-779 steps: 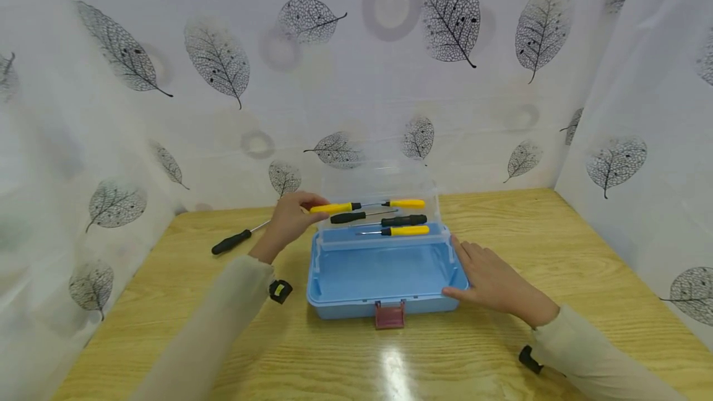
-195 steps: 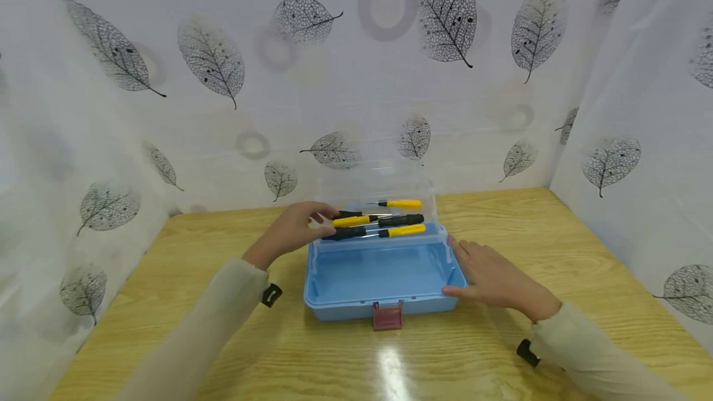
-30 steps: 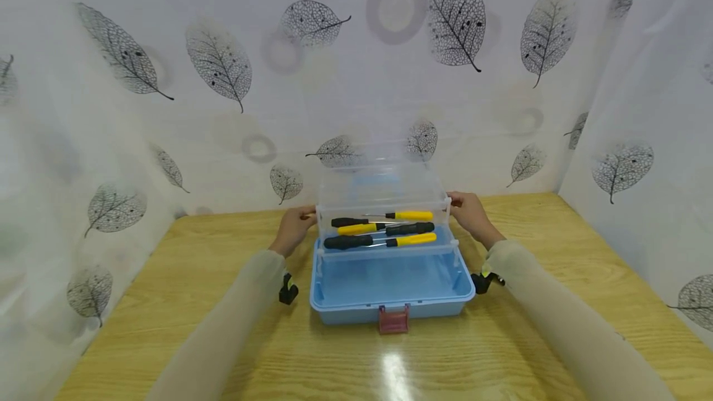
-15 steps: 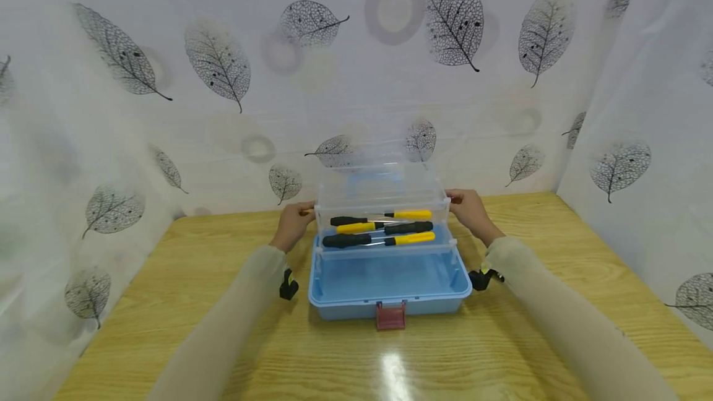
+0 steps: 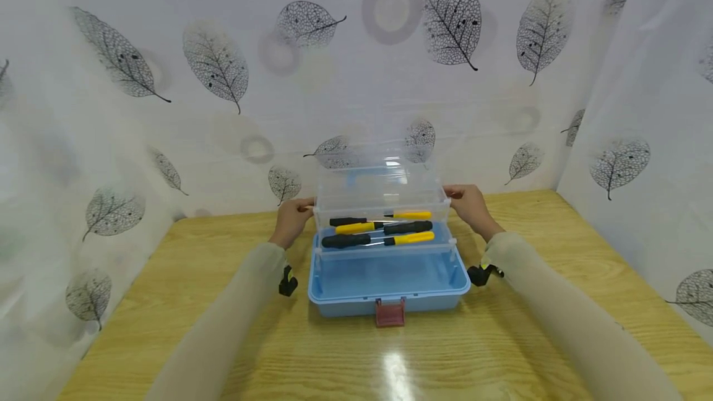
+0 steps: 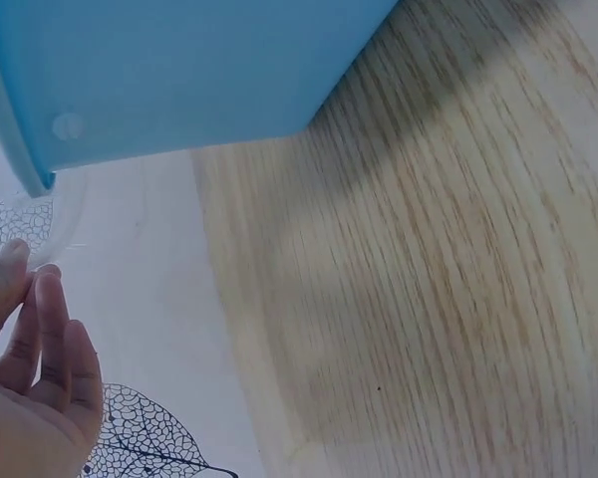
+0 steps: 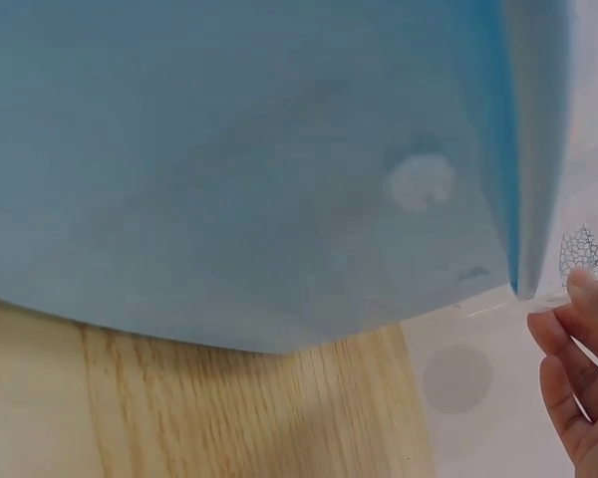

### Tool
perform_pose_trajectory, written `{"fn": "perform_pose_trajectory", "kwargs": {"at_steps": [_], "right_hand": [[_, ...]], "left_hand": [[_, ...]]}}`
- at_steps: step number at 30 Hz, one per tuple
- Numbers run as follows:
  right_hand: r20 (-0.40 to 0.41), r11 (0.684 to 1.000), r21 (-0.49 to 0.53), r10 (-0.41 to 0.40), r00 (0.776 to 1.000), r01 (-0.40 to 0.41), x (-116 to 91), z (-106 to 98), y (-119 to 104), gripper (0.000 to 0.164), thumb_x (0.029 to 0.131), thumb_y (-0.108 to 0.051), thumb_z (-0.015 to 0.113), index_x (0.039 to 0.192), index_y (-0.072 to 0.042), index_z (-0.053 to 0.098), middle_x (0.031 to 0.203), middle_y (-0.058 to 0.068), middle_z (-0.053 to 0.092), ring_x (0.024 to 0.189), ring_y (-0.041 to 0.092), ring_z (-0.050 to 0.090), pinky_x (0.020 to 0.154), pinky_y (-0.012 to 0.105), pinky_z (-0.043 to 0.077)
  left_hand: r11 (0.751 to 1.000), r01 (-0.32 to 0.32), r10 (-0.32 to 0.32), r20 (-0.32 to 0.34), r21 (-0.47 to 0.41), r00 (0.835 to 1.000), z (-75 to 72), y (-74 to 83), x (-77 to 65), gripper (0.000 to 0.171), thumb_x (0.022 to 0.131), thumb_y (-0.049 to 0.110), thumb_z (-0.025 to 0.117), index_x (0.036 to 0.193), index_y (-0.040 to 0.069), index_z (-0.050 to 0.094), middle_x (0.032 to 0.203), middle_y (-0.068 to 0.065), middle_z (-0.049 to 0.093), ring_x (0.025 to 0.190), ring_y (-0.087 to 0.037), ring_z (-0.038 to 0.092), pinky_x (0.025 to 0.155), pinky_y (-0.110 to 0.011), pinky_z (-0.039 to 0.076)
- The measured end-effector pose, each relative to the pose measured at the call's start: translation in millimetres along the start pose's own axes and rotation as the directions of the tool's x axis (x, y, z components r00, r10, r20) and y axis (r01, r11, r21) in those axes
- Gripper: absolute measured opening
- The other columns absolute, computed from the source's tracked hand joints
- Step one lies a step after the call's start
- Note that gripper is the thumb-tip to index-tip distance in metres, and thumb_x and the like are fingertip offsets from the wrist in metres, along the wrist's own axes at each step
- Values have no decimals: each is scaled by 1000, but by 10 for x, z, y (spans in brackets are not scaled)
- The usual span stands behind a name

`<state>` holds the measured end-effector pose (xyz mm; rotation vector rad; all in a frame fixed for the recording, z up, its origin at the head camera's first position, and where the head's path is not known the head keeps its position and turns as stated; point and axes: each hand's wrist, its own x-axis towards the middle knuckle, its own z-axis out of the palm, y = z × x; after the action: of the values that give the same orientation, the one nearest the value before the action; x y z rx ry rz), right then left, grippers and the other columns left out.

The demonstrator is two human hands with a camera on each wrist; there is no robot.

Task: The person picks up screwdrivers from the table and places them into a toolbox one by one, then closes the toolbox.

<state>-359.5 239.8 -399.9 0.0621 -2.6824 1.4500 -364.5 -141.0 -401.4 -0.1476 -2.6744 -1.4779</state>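
My left hand pinches the left edge of a clear lid between thumb and fingertips. At the lid's other side, my right hand grips the right edge in the same way. The lid stands raised behind a light blue toolbox. Across the box's back hangs a clear tray that holds several screwdrivers, among them a yellow-handled screwdriver and a black-handled screwdriver. Both wrist views show the fingers on thin clear plastic near the blue box's corner.
A dark red latch hangs at the toolbox's front. The box stands on a wooden table. A leaf-printed white curtain rises close behind the lid and along both sides.
The yellow screwdriver once in my left hand and the black one once on the table now lie in the tray. Both hands moved to the lid, whose tilt has lately shifted slightly.
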Motion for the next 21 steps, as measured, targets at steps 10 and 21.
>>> {"fn": "perform_pose_trajectory", "kwargs": {"at_steps": [10,21], "right_hand": [[-28,1000,3,-20,999,20,13,-13,-19,35,95,-8,52,128,2,55,129,24,55,115,38,54,95,49,47],[-13,996,-20,-85,996,85,-33,-100,-35,35,97,-19,52,125,0,59,122,23,61,81,4,61,80,36,54]], "left_hand": [[1000,7,-6,-23,29,1000,-40,44,18,31,92,13,60,122,9,63,122,-13,63,59,-9,42,47,-22,31],[998,24,-25,25,51,999,-148,158,-72,37,97,32,51,125,10,61,121,-15,64,106,-31,60,77,-34,48]]}}
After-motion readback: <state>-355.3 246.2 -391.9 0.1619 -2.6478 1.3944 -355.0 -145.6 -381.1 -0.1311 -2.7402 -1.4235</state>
